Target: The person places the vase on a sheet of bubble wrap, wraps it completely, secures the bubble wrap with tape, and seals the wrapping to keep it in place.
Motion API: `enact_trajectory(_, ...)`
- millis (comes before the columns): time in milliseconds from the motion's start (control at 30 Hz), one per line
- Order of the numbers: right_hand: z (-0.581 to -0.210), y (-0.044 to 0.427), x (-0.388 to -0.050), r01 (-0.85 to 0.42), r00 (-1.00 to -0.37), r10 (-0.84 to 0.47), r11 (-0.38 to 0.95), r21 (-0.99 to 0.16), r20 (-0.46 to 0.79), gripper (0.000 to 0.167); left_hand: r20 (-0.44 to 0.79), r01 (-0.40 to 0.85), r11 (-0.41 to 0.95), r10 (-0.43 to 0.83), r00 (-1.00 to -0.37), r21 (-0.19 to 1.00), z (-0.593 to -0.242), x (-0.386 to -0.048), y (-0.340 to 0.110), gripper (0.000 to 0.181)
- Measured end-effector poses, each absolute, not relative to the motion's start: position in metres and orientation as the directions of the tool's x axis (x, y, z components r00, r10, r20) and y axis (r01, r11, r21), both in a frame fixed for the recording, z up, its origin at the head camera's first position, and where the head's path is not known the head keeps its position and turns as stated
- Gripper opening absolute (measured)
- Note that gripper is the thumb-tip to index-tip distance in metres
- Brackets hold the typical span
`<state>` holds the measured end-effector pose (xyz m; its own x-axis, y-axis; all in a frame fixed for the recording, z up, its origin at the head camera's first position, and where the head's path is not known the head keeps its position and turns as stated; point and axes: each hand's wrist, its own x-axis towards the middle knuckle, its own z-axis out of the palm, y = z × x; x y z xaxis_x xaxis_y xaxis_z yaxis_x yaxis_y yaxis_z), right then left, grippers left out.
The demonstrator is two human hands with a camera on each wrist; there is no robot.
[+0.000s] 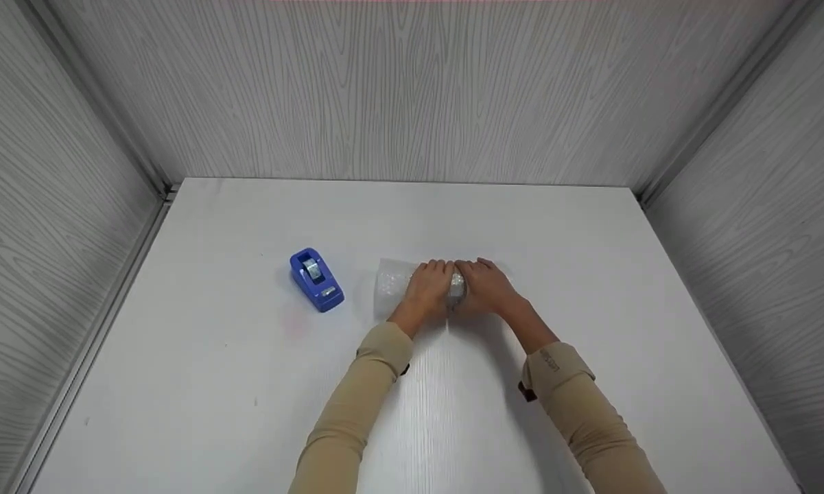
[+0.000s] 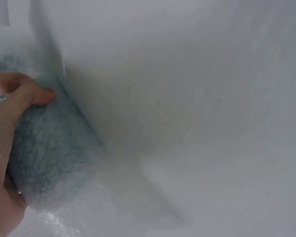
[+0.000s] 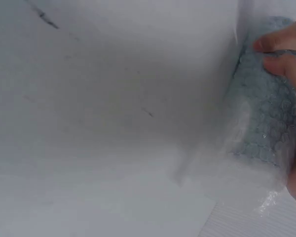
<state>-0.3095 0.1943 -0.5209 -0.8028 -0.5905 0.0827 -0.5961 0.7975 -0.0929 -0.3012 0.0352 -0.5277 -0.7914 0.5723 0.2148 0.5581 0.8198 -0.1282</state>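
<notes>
left of the bubble-wrap bundle (image 3: 261, 118), a blue tape dispenser (image 1: 317, 280) sits apart; taping seems to remain. the bundle, on the surface (image 1: 213, 384), looks mostly rolled, its wrap loose at the ends. the left hand (image 1: 428, 287) grasps its left part with curled fingers, the right hand (image 1: 490, 288) its right part.

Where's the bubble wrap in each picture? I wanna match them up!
Head: the bubble wrap is near the middle, held by the left hand and right hand, to the right of the blue tape dispenser.
Left wrist: the bubble wrap is at the left side.
Right wrist: the bubble wrap is at the right side.
Shared landmark: the white tabletop shows in all three.
</notes>
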Motion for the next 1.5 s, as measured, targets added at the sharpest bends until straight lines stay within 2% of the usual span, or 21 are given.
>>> enact_trajectory(133, -0.516, 0.197, -0.306, -0.576, -0.815, -0.579, 0.805, -0.143, 0.025, 0.084, 0.064, 0.573, 0.815, 0.579, -0.813, -0.087, -0.518, -0.304, 0.039, 0.077)
enact_trajectory(267, -0.518, 0.196, -0.297, -0.58, -0.815, -0.574, 0.809, -0.094, 0.08, 0.087, -0.02, 0.571, 0.818, 0.571, -0.82, -0.066, -0.511, -0.307, 0.041, 0.081)
enact_trajectory(433, -0.528, 0.19, -0.286, -0.567, -0.804, -0.56, 0.823, 0.025, 0.202, 0.084, -0.061, 0.572, 0.818, 0.57, -0.82, -0.049, -0.508, -0.312, 0.04, 0.081)
enact_trajectory(633, -0.532, 0.187, -0.292, -0.529, -0.826, -0.523, 0.848, 0.03, 0.209, 0.084, -0.092, 0.576, 0.817, 0.574, -0.813, 0.004, -0.508, -0.317, 0.037, 0.078)
enact_trajectory(733, -0.527, 0.188, -0.299, -0.543, -0.82, -0.539, 0.839, 0.036, 0.193, 0.08, -0.087, 0.565, 0.825, 0.565, -0.821, 0.024, -0.509, -0.318, 0.035, 0.081)
enact_trajectory(867, -0.521, 0.188, -0.308, -0.56, -0.812, -0.561, 0.827, 0.052, 0.161, 0.069, -0.049, 0.546, 0.838, 0.545, -0.837, -0.01, -0.513, -0.316, 0.035, 0.086)
enact_trajectory(933, -0.52, 0.188, -0.311, -0.563, -0.816, -0.563, 0.826, 0.044, 0.132, 0.07, -0.014, 0.537, 0.843, 0.537, -0.843, -0.041, -0.516, -0.314, 0.036, 0.088)
enact_trajectory(1067, -0.518, 0.188, -0.317, -0.553, -0.829, -0.551, 0.833, 0.009, 0.092, 0.085, 0.08, 0.526, 0.846, 0.532, -0.843, -0.092, -0.523, -0.309, 0.037, 0.088)
enact_trajectory(1167, -0.518, 0.188, -0.32, -0.561, -0.826, -0.558, 0.828, -0.015, 0.085, 0.087, 0.13, 0.514, 0.853, 0.522, -0.843, -0.09, -0.527, -0.308, 0.036, 0.084)
enact_trajectory(1333, -0.519, 0.188, -0.323, -0.577, -0.817, -0.575, 0.815, -0.048, 0.052, 0.082, 0.146, 0.501, 0.865, 0.499, -0.854, -0.025, -0.527, -0.31, 0.036, 0.076)
enact_trajectory(1500, -0.517, 0.189, -0.322, -0.539, -0.839, -0.544, 0.835, -0.11, -0.013, 0.084, 0.108, 0.516, 0.855, 0.517, -0.849, -0.039, -0.52, -0.313, 0.039, 0.071)
